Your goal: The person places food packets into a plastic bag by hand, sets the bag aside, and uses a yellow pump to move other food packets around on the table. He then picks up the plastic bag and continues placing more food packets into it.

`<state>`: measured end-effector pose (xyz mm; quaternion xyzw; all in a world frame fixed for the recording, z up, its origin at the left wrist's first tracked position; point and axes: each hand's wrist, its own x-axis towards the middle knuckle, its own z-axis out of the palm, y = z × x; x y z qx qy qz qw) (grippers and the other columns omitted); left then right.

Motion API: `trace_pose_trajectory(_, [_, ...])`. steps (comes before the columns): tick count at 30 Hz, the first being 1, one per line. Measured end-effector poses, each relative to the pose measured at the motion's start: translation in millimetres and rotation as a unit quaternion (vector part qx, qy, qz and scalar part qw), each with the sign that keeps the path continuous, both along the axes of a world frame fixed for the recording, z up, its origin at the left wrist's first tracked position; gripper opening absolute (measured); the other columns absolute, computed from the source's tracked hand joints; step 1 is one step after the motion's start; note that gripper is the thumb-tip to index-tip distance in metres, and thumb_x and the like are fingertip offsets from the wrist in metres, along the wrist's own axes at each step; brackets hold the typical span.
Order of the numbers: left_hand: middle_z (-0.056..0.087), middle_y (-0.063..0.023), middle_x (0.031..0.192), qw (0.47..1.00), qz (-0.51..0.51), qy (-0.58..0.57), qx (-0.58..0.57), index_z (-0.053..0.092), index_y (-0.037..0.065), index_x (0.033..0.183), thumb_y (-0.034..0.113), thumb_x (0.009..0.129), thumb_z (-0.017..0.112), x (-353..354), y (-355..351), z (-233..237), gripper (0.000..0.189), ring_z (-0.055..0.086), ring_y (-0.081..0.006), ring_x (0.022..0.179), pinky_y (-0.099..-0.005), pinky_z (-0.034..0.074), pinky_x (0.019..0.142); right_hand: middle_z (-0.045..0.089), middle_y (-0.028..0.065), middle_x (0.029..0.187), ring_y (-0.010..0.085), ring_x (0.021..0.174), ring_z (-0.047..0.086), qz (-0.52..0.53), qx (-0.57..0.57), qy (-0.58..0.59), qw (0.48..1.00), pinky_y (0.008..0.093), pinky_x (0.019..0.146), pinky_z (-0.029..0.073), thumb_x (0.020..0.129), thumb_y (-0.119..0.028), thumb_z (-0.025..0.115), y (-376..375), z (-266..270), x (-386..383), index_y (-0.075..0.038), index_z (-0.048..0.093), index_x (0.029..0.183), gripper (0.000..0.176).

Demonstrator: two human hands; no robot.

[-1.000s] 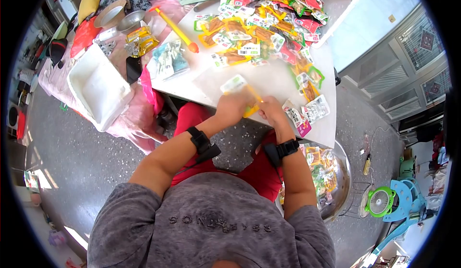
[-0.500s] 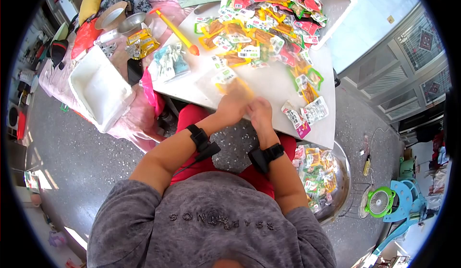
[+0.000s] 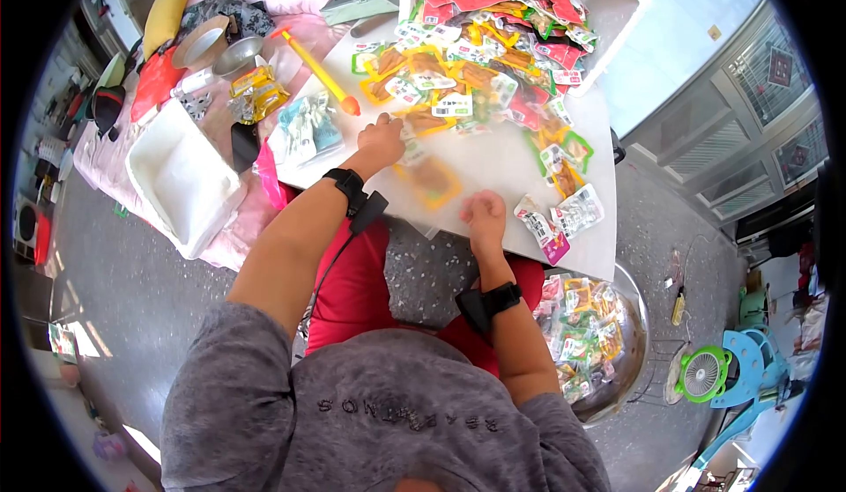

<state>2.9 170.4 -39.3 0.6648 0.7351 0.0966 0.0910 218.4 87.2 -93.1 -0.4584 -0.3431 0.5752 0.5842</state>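
Two bare hands apart over a white worktop strewn with snack pouches

The left hand point(image 3: 381, 144) reaches to the near left end of a spread of yellow-edged plastic food pouches point(image 3: 429, 62), its fingers bent downward; whether they have hold of anything cannot be told. The right hand point(image 3: 485, 219) is at the near edge of the white worktop point(image 3: 520, 170), fingers loosely curled and partly open, with nothing showing in them. Between the hands, a blurred yellow-edged pouch with brown contents point(image 3: 432, 181) is near that edge.

Just beside the left hand, a clear bag of blue and white packets point(image 3: 306, 129) lies at the left edge, and a yellow stick with orange ends point(image 3: 319, 71) slants behind it. Toward the near right corner are a white and purple pouch point(image 3: 542, 228) and a silvery white pouch point(image 3: 579, 211). A white box point(image 3: 617, 29) heaped with pouches stands at the far right; a round metal basin point(image 3: 636, 351) of pouches sits below the near right corner.
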Motion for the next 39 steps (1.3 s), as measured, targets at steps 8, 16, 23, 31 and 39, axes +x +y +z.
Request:
trace_pose_trajectory(8, [0.051, -0.012, 0.1, 0.995, -0.035, 0.003, 0.098, 0.052, 0.008, 0.093, 0.011, 0.074, 0.042, 0.0, 20.4, -7.8, 0.021, 0.05, -0.0286, 0.091, -0.0366, 0.042, 0.076, 0.048, 0.0061, 0.086, 0.0137, 0.074, 0.053, 0.002, 0.01, -0.03, 1.0, 0.0252, 0.057, 0.048, 0.078, -0.001, 0.043, -1.7, 1.3, -0.9, -0.003, 0.043, 0.092, 0.014])
trace_pose_trajectory(16, [0.055, -0.0126, 0.077, 0.943, -0.045, -0.193, 0.269, 0.051, 0.005, 0.093, 0.017, 0.079, 0.045, -9.7, 9.1, 34.1, 0.02, 0.055, -0.0257, 0.072, -0.0344, 0.043, 0.063, 0.05, 0.0055, 0.088, 0.0146, 0.076, 0.053, -0.007, 0.005, -0.024, 1.0, 0.0256, 0.058, 0.045, 0.078, -0.005, 0.048, -0.1, 4.2, 3.9, -0.004, 0.046, 0.092, 0.014])
trace_pose_trajectory(23, [0.052, -0.0021, 0.068, 0.784, 0.034, -0.62, 0.007, 0.049, 0.004, 0.088, 0.014, 0.082, 0.046, 1.5, -45.8, 59.8, 0.012, 0.043, -0.0045, 0.044, -0.0173, 0.034, 0.043, 0.052, 0.0053, 0.089, 0.0113, 0.08, 0.05, -0.025, 0.182, -0.205, 0.961, 0.023, 0.069, 0.041, 0.078, -0.008, 0.053, 0.4, 26.9, 14.6, -0.001, 0.043, 0.103, 0.028])
trace_pose_trajectory(31, [0.052, -0.0023, 0.078, 0.681, -0.078, -0.708, -0.166, 0.048, 0.004, 0.096, 0.011, 0.081, 0.044, 24.1, -71.0, 49.8, 0.017, 0.036, -0.0053, 0.046, -0.0177, 0.03, 0.042, 0.052, 0.0068, 0.098, 0.0159, 0.083, 0.053, 0.217, -0.043, 0.026, 0.975, 0.0265, 0.067, 0.043, 0.08, -0.016, 0.052, -13.1, 61.0, 25.8, -0.004, 0.04, 0.107, 0.031])
trace_pose_trajectory(39, [0.051, -0.0008, 0.08, 0.527, -0.076, -0.818, -0.217, 0.046, 0.008, 0.099, 0.012, 0.082, 0.047, 43.7, -83.8, 51.0, 0.018, 0.042, -0.0074, 0.052, -0.0203, 0.035, 0.046, 0.053, 0.0046, 0.099, 0.0153, 0.081, 0.055, 0.243, -0.046, 0.204, 0.947, 0.0277, 0.06, 0.045, 0.082, -0.018, 0.05, -33.8, 56.0, 23.6, -0.008, 0.044, 0.106, 0.027])
